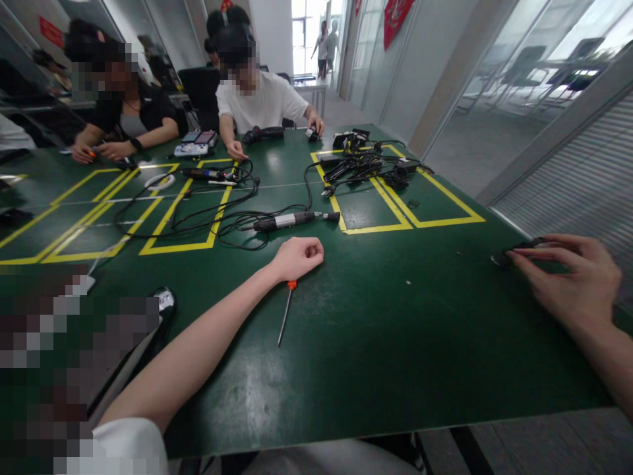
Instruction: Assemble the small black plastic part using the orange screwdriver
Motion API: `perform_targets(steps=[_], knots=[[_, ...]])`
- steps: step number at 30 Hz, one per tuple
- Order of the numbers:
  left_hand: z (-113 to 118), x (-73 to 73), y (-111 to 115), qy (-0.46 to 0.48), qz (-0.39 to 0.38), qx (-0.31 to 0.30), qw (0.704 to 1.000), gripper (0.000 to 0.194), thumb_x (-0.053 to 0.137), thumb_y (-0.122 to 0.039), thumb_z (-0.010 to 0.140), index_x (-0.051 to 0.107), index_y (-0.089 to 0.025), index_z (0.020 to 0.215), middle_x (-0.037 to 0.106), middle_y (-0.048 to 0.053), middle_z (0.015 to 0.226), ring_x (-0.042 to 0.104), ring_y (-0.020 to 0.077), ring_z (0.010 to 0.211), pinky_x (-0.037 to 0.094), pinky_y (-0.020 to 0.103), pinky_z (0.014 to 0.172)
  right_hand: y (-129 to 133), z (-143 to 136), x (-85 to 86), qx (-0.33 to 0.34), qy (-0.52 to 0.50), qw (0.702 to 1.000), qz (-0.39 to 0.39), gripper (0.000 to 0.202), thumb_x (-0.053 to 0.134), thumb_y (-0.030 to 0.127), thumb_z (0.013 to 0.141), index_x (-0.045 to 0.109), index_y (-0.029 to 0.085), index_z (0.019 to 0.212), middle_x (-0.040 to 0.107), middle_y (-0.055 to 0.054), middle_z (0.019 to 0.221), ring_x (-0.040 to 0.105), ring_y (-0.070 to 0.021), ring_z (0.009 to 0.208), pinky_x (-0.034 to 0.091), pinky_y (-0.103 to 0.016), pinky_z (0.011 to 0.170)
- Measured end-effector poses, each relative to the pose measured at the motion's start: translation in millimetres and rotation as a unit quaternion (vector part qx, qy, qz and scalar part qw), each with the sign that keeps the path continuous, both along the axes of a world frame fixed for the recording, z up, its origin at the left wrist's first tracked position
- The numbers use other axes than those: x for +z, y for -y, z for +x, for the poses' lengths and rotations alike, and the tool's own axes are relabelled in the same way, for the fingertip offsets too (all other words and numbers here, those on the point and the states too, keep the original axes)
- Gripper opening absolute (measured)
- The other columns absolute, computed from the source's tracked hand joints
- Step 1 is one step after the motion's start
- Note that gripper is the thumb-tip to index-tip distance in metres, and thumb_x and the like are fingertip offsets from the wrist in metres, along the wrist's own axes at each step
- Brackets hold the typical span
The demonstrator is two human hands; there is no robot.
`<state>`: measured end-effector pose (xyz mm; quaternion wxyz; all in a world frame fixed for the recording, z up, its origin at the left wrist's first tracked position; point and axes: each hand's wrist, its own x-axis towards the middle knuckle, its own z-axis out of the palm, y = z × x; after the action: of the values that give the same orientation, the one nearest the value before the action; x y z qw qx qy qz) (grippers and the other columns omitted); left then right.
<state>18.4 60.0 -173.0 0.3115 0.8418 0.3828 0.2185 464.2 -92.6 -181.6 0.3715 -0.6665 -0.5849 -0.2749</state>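
My left hand (299, 256) rests on the green table with its fingers curled closed. From under its wrist side pokes a screwdriver (285, 316), a thin metal shaft with an orange handle end. The rest of the handle is hidden, and I cannot tell whether the fingers grip it. Out at the table's right edge, my right hand (573, 280) pinches a small dark object (505, 254) between thumb and fingers. That object has a shiny lighter end, but its kind is unclear. Beyond my left hand lies a grey and black corded power screwdriver (287, 221).
Black cables and adapters (366, 161) are heaped inside yellow tape outlines (378, 229). Another corded driver (210, 174) and a white coil (159, 182) lie further left. A black drill-like tool (264, 134) is near a co-worker (262, 99). Another person (131, 125) sits left.
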Motion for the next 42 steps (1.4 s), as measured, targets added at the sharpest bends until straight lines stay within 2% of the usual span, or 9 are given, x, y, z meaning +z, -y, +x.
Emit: perform_targets(steps=[2,5,14,17,22,26,33,42], knots=[[0,0.1,0,-0.003,-0.001,0.001,1.000,0.012,0.057,-0.022,0.078,0.068,-0.018,0.075,0.059,-0.003,0.064,0.050,0.0119,0.061,0.034,0.023,0.058,-3,8,-6.3,0.012,0.017,1.000,0.023,0.029,0.066,0.050,0.079,0.069,0.023,0.068,0.068,-0.009,0.087,0.067,-0.0281,0.080,0.055,-0.045,0.070],[1,0.6,1,-0.004,0.000,0.002,1.000,0.012,0.057,-0.022,0.078,0.068,-0.018,0.075,0.059,-0.003,0.064,0.050,0.0118,0.061,0.034,0.023,0.058,-3,15,-11.3,0.028,0.068,0.997,0.036,0.031,0.064,0.051,0.081,0.071,0.022,0.071,0.069,-0.010,0.088,0.068,-0.0272,0.079,0.055,-0.042,0.065],[1,2.5,2,-0.004,-0.003,0.002,1.000,0.012,0.057,-0.022,0.078,0.067,-0.017,0.074,0.059,-0.003,0.064,0.050,0.0117,0.061,0.034,0.023,0.058,3,6,-7.2,0.036,0.106,0.993,0.045,0.026,0.061,0.041,0.087,0.073,0.019,0.079,0.072,-0.012,0.096,0.069,-0.0250,0.074,0.056,-0.040,0.063],[1,3.1,2,-0.004,-0.002,0.001,1.000,0.012,0.057,-0.023,0.078,0.067,-0.017,0.075,0.059,-0.003,0.064,0.050,0.0117,0.061,0.034,0.023,0.058,5,5,-7.0,0.026,0.095,0.995,0.035,0.025,0.061,0.041,0.087,0.073,0.019,0.081,0.072,-0.014,0.102,0.066,-0.0239,0.071,0.053,-0.039,0.057],[0,3.0,2,-0.005,-0.006,0.003,1.000,0.011,0.057,-0.022,0.078,0.067,-0.017,0.074,0.058,-0.003,0.064,0.050,0.0115,0.061,0.033,0.023,0.058,9,4,-6.4,-0.003,0.093,0.996,-0.004,0.026,0.058,0.041,0.089,0.073,0.020,0.085,0.071,-0.014,0.104,0.067,-0.0263,0.077,0.052,-0.038,0.054],[1,1.8,1,0.000,-0.004,0.001,1.000,0.011,0.057,-0.022,0.077,0.067,-0.018,0.074,0.058,-0.003,0.064,0.050,0.0114,0.061,0.034,0.023,0.058,9,5,-6.6,-0.030,0.110,0.993,-0.042,0.029,0.055,0.041,0.090,0.072,0.018,0.088,0.070,-0.015,0.106,0.065,-0.0244,0.071,0.049,-0.035,0.050],[1,1.3,1,-0.004,0.001,0.001,1.000,0.012,0.057,-0.022,0.078,0.067,-0.018,0.074,0.058,-0.003,0.064,0.050,0.0114,0.061,0.035,0.023,0.058,7,6,-8.4,-0.034,0.126,0.990,-0.046,0.026,0.053,0.038,0.090,0.071,0.019,0.090,0.071,-0.015,0.102,0.070,-0.0295,0.083,0.050,-0.035,0.054],[1,1.6,1,0.000,-0.004,-0.001,1.000,0.011,0.057,-0.022,0.077,0.066,-0.018,0.074,0.058,-0.003,0.064,0.050,0.0117,0.061,0.035,0.023,0.058,6,5,-6.0,-0.030,0.164,0.985,-0.043,0.027,0.053,0.038,0.091,0.070,0.018,0.086,0.071,-0.015,0.098,0.067,-0.0291,0.076,0.048,-0.037,0.056]])
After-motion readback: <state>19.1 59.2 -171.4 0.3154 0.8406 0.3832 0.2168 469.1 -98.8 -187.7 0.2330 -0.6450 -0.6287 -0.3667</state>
